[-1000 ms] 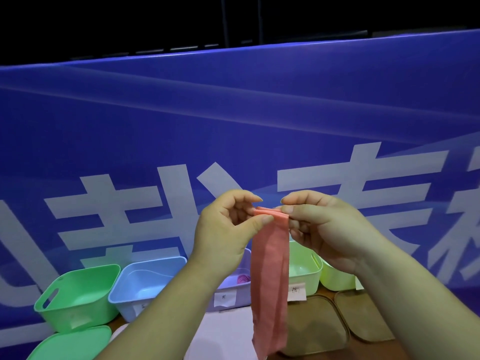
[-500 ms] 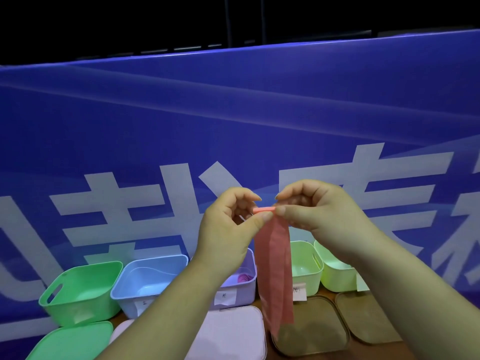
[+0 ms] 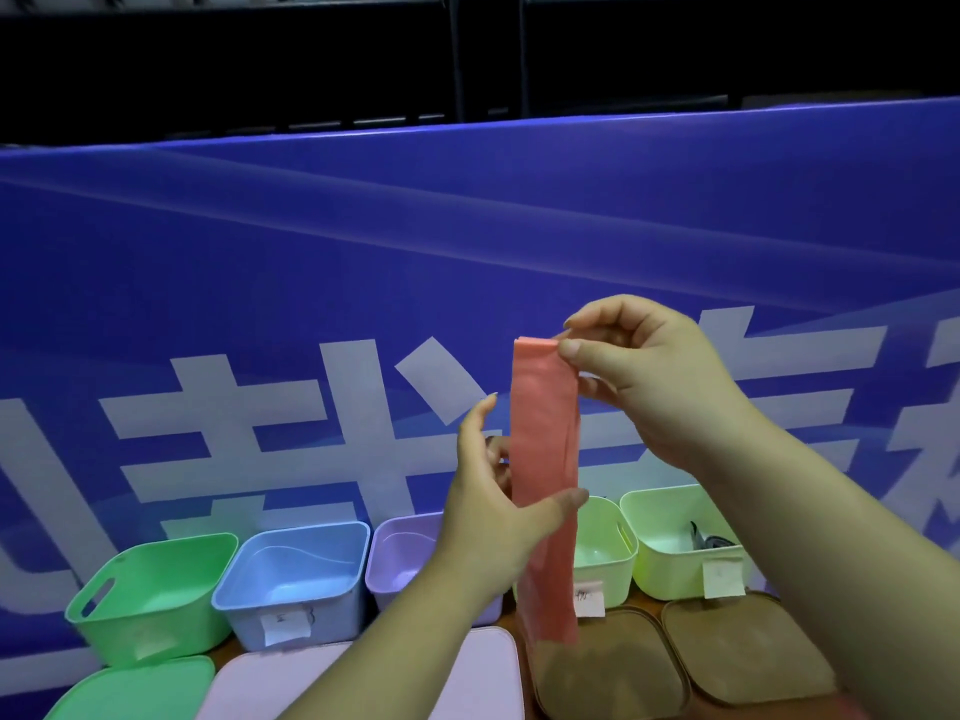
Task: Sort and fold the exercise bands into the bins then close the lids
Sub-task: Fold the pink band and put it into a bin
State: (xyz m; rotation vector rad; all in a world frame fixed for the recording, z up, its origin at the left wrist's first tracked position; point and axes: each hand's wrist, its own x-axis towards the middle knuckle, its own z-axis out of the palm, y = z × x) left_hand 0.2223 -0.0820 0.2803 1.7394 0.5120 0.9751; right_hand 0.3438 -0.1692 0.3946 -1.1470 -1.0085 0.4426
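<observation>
A salmon-pink exercise band [image 3: 545,439] hangs straight down in front of me. My right hand [image 3: 639,387] pinches its top edge between thumb and forefinger. Lower down, my left hand [image 3: 493,506] grips the band at mid-length, thumb across its front. Behind stand a row of open bins: green [image 3: 150,600], blue [image 3: 296,584], purple [image 3: 400,558], and two light-green ones [image 3: 602,558] [image 3: 680,543]. The rightmost bin holds something dark. Lids lie in front: green [image 3: 140,688], pink [image 3: 488,678] and two brown [image 3: 608,672] [image 3: 737,646].
A blue banner [image 3: 363,262] with large white characters rises directly behind the bins. Paper labels [image 3: 722,579] hang on several bin fronts. Dark shelving fills the top of the view.
My right hand has lifted the band's top higher. My left hand let go of the top edge and slid down to grip the band at its middle. The head view tilted down.
</observation>
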